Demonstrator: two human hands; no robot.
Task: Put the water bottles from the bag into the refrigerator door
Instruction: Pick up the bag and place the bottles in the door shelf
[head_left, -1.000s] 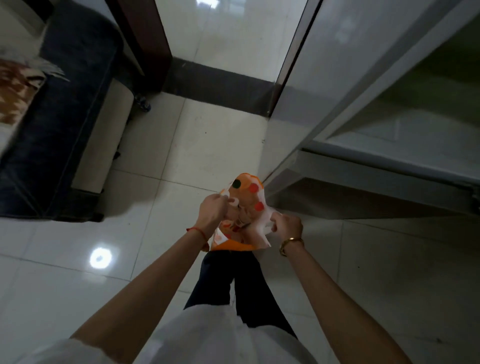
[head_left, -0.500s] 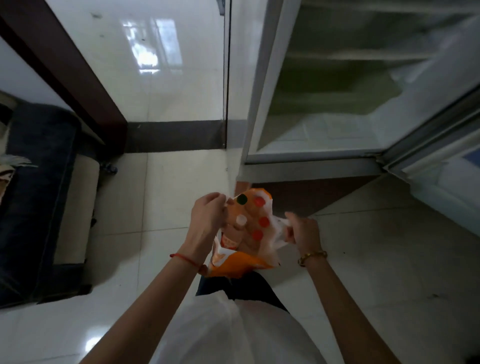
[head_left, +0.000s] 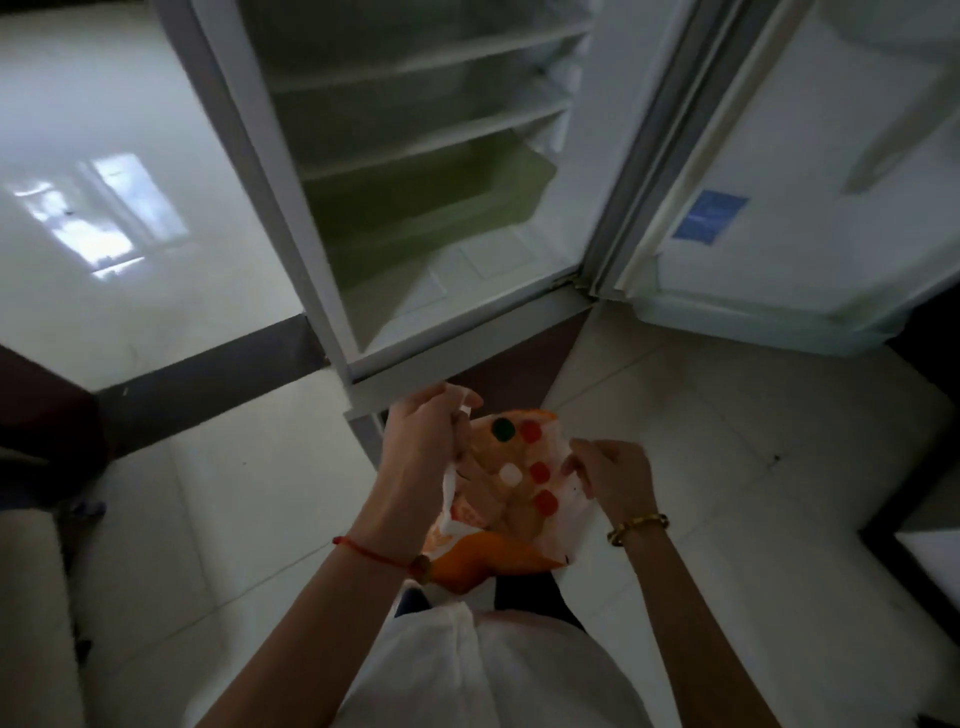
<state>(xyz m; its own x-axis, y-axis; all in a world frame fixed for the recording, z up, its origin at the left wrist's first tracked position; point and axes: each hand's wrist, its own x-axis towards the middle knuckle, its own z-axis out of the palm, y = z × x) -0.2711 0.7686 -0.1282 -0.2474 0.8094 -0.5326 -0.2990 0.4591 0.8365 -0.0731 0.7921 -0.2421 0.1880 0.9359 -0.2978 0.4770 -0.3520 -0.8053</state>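
Note:
An orange and white plastic bag (head_left: 563, 525) hangs open between my hands in front of my waist. Inside it stand several water bottles, seen from above by their caps (head_left: 540, 472): green, red and white. My left hand (head_left: 423, 441) grips the bag's left handle. My right hand (head_left: 613, 475) pinches the bag's right edge and pulls it apart. The refrigerator (head_left: 441, 171) stands open ahead with bare shelves. Its door (head_left: 810, 208) swings out to the right, with a pale shelf (head_left: 753, 325) along its bottom.
Glossy pale floor tiles (head_left: 727, 467) surround me. A tiled wall with a dark skirting strip (head_left: 208, 379) runs on the left. A dark piece of furniture (head_left: 924, 545) stands at the right edge, and a cushioned seat (head_left: 31, 597) at the lower left.
My view has swung up and right, so the open refrigerator and its door now fill the top. Both hands keep hold of the bag and have spread its mouth a little wider.

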